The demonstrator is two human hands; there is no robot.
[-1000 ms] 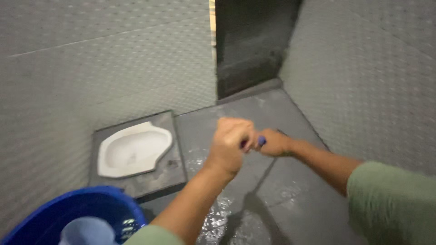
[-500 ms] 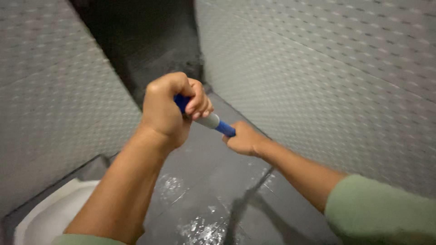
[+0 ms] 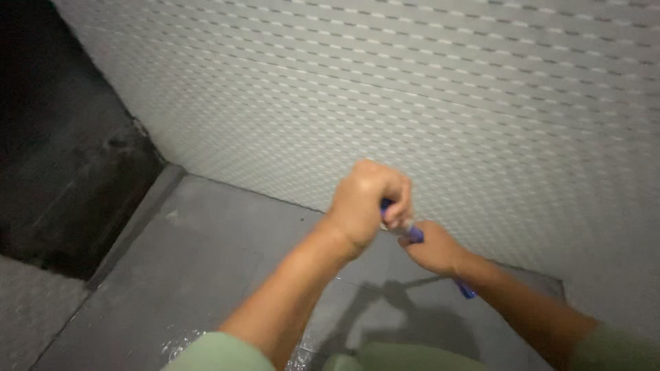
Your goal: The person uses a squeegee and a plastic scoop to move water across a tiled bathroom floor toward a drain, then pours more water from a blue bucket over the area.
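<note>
Nearest, the left hand (image 3: 364,203) is clenched round the top of a blue handle (image 3: 412,235), and just below it the right hand (image 3: 433,249) grips the same shaft, whose lower end shows blue past the wrist. Keeping both fists close and the shaft steep should give firm, even strokes. Beyond, the wet grey floor (image 3: 206,254) runs open leftward; the textured wall (image 3: 412,89) stands close ahead.
</note>
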